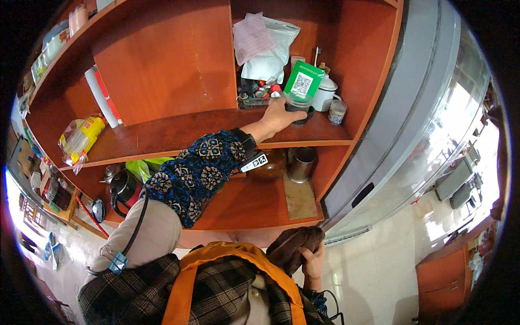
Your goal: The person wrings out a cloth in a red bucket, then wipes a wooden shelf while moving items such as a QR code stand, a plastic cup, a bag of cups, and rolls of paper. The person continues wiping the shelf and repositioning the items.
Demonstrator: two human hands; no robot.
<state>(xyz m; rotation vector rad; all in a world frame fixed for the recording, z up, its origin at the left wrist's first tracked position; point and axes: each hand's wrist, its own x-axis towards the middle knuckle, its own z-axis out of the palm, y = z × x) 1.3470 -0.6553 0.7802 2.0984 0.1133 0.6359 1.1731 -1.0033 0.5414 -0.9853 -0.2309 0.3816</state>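
Note:
My left hand (274, 118) reaches onto the upper shelf of a reddish-brown wooden cabinet. Its fingers and thumb are around a clear container with a dark lower part (297, 99); whether it is lifted cannot be told. Just behind it leans a green card with a printed code (302, 81). To the right stand a white lidded enamel mug (323, 95) and a small patterned jar (337, 112). Low in front of my body, my right hand (313, 262) grips a bunched dark brown cloth (294, 245).
A silvery pouch (268, 61) and small red-capped items (266, 88) sit behind my left hand. A yellow packet (87, 132) lies at the shelf's left. Below are a metal cup (301, 164) and an electric kettle (126, 187). A grey appliance (382, 162) borders the cabinet's right.

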